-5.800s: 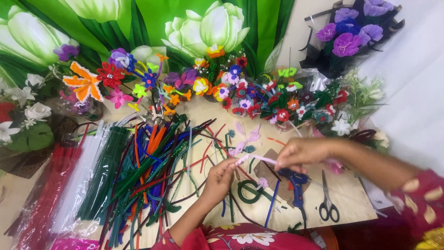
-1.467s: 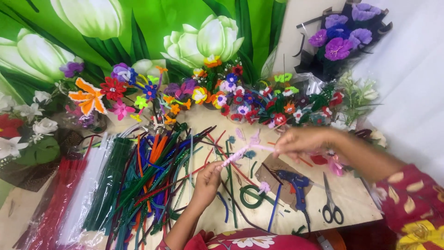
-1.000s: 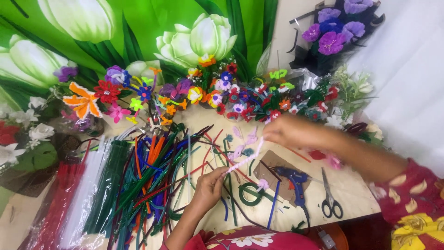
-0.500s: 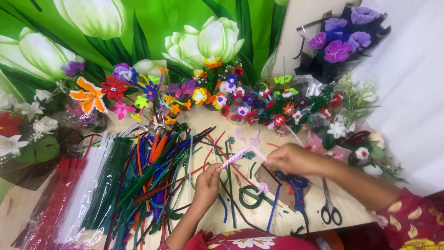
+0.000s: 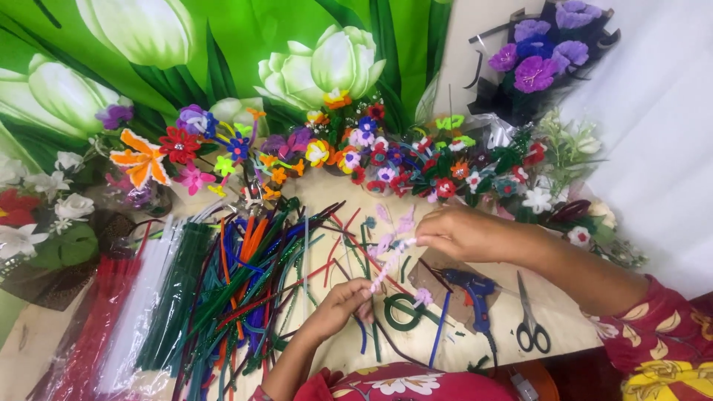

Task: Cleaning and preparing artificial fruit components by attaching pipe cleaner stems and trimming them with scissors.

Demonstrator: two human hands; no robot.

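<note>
Green cloth printed with big white tulips [image 5: 338,63] hangs behind the work table [image 5: 553,312], and a row of finished little flowers [image 5: 386,160] in many colours stands along its back edge. From where I watch through the head camera, a thick heap of loose fuzzy craft stems [image 5: 238,289] in green, blue, orange and red covers the left half of the surface.

My left hand [image 5: 343,304] is low, its fingers pinched together on the bottom end of a pale pink stem [image 5: 386,263]. My right hand [image 5: 464,232] is up and to the right, fingertips pressed onto the upper end of that same stem, just below where small pink petal loops [image 5: 397,221] branch off. So the piece hangs slanted between both hands, lifted off the table above a green tape roll [image 5: 405,312].

I judge the work to be partway along: a few petals are already shaped at the top, and the shank looks twisted or wrapped along its length, but the bloom is thin beside the finished ones at the back, and I cannot tell whether a centre has been fitted. A blue glue gun [image 5: 475,291] and a pair of scissors [image 5: 529,319] lie just right of the piece, neither one touched. Plenty of stems are unused.
</note>
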